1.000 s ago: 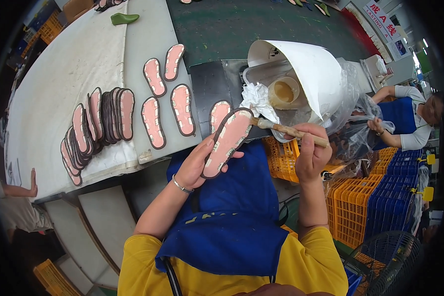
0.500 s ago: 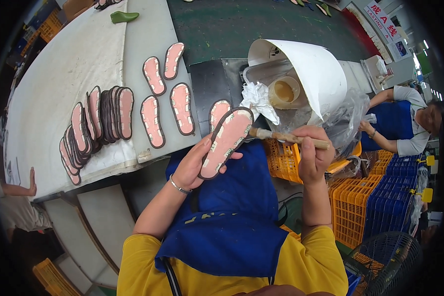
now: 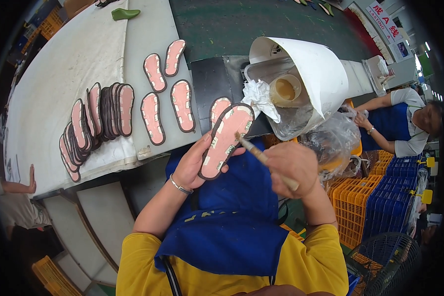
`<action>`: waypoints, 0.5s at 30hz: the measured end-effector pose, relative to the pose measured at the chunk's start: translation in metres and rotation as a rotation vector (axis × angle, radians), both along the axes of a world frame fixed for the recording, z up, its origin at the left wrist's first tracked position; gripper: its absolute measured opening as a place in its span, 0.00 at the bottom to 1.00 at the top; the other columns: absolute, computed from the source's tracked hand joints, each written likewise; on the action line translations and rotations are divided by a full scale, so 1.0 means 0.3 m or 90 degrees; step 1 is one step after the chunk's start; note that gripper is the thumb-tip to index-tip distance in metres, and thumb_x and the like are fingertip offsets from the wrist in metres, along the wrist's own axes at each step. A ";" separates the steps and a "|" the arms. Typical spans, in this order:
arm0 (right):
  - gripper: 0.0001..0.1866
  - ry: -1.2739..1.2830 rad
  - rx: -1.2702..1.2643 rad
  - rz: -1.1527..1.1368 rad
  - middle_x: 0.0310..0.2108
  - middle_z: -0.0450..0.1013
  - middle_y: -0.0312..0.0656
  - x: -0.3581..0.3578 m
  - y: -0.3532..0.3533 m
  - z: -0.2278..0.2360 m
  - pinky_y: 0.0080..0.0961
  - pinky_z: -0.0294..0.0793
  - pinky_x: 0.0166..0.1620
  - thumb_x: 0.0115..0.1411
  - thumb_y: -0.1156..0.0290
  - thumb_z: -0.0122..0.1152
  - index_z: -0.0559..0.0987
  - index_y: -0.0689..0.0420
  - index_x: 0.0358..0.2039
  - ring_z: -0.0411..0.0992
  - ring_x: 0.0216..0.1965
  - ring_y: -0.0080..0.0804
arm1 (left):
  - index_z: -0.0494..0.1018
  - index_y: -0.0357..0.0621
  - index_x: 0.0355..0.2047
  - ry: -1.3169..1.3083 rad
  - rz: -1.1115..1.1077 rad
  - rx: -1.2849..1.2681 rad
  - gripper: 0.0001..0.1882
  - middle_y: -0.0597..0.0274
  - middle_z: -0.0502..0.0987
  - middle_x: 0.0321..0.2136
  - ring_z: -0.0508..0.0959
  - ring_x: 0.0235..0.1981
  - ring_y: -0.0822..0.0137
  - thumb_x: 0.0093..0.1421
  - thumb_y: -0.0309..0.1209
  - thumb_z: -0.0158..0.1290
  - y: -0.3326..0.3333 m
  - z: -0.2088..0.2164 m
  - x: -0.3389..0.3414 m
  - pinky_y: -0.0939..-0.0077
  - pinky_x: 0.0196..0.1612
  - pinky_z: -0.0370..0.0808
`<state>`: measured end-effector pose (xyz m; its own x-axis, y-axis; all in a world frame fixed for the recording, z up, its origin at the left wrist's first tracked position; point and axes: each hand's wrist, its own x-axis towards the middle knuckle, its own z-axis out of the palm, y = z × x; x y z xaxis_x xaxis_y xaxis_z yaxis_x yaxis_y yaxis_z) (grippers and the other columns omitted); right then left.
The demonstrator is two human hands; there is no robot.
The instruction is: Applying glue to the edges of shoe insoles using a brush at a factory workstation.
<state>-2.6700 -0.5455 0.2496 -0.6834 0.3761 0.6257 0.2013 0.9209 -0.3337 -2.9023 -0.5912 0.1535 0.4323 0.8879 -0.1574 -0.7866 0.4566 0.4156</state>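
Observation:
My left hand (image 3: 190,165) grips a pink insole (image 3: 226,143) with a dark edge and pale tabs along its rim, tilted above my blue apron. In my right hand (image 3: 295,167) is a brush (image 3: 261,157) with a wooden handle, its bristles touching the insole's pink face near the right edge. Behind the held piece, another insole (image 3: 219,107) lies partly covered on a dark board. Several more loose insoles (image 3: 182,106) lie on the white table to the left. A tub of tan liquid (image 3: 284,90) stands beyond my right hand, beside a crumpled white cloth (image 3: 258,97).
A curved white sheet (image 3: 318,74) shields the tub. At the left stands a row of stacked insoles (image 3: 126,111); a green shoe last (image 3: 125,14) lies farther back. A co-worker (image 3: 397,118) handles plastic bags at right, near yellow crates (image 3: 350,212) and a black fan (image 3: 387,261).
My right hand has moved left and slightly down, bringing the brush from beside the insole's edge onto its face. The left hand holds the insole nearly still.

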 end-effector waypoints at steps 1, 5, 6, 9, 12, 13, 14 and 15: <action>0.11 0.026 -0.002 -0.016 0.30 0.77 0.48 0.010 0.016 -0.002 0.36 0.79 0.33 0.50 0.77 0.57 0.76 0.62 0.36 0.78 0.29 0.45 | 0.53 0.43 0.67 -0.012 0.001 -0.002 0.27 0.53 0.66 0.61 0.70 0.60 0.50 0.74 0.44 0.33 0.000 0.004 0.000 0.75 0.36 0.80; 0.14 0.026 0.054 -0.068 0.30 0.76 0.48 0.043 0.084 0.002 0.34 0.76 0.30 0.46 0.78 0.62 0.76 0.62 0.36 0.76 0.27 0.45 | 0.53 0.43 0.67 -0.023 -0.015 -0.005 0.27 0.52 0.65 0.61 0.69 0.60 0.50 0.74 0.44 0.33 -0.001 0.008 -0.003 0.75 0.36 0.80; 0.14 0.026 0.054 -0.067 0.30 0.76 0.48 0.040 0.079 0.005 0.34 0.76 0.30 0.46 0.78 0.62 0.76 0.62 0.36 0.76 0.27 0.45 | 0.53 0.43 0.67 -0.023 -0.018 -0.010 0.27 0.52 0.66 0.61 0.70 0.60 0.51 0.74 0.44 0.33 0.000 0.010 -0.003 0.75 0.35 0.80; 0.06 0.009 0.044 -0.052 0.27 0.77 0.48 0.012 0.041 0.007 0.33 0.76 0.29 0.53 0.77 0.56 0.76 0.62 0.33 0.77 0.26 0.44 | 0.54 0.42 0.66 -0.006 -0.006 -0.011 0.27 0.52 0.66 0.61 0.70 0.60 0.52 0.74 0.44 0.33 -0.005 0.016 0.004 0.75 0.35 0.80; 0.06 0.063 -0.111 0.005 0.28 0.77 0.47 0.009 0.031 -0.016 0.33 0.76 0.29 0.54 0.76 0.56 0.76 0.62 0.33 0.77 0.25 0.43 | 0.56 0.41 0.65 0.049 0.003 -0.015 0.26 0.51 0.67 0.60 0.72 0.59 0.54 0.74 0.44 0.33 -0.010 -0.006 0.006 0.75 0.35 0.80; 0.07 0.091 -0.184 -0.002 0.28 0.77 0.49 0.015 0.029 -0.021 0.30 0.76 0.30 0.58 0.73 0.55 0.75 0.63 0.34 0.76 0.25 0.40 | 0.57 0.40 0.64 0.088 0.002 -0.024 0.26 0.51 0.68 0.59 0.72 0.58 0.54 0.74 0.44 0.33 -0.010 -0.008 0.005 0.75 0.35 0.80; 0.06 0.185 -0.278 -0.001 0.27 0.77 0.47 0.015 0.023 -0.038 0.28 0.75 0.30 0.59 0.74 0.55 0.76 0.64 0.34 0.76 0.25 0.36 | 0.57 0.40 0.64 0.088 0.002 -0.024 0.26 0.51 0.68 0.59 0.72 0.58 0.54 0.74 0.44 0.33 -0.007 -0.003 0.009 0.75 0.35 0.80; 0.05 0.280 -0.371 0.000 0.27 0.77 0.46 0.015 0.012 -0.052 0.26 0.74 0.29 0.60 0.76 0.55 0.76 0.64 0.34 0.76 0.24 0.33 | 0.57 0.40 0.64 0.067 0.012 -0.007 0.26 0.50 0.69 0.58 0.72 0.58 0.55 0.74 0.44 0.33 0.000 0.011 0.018 0.76 0.35 0.80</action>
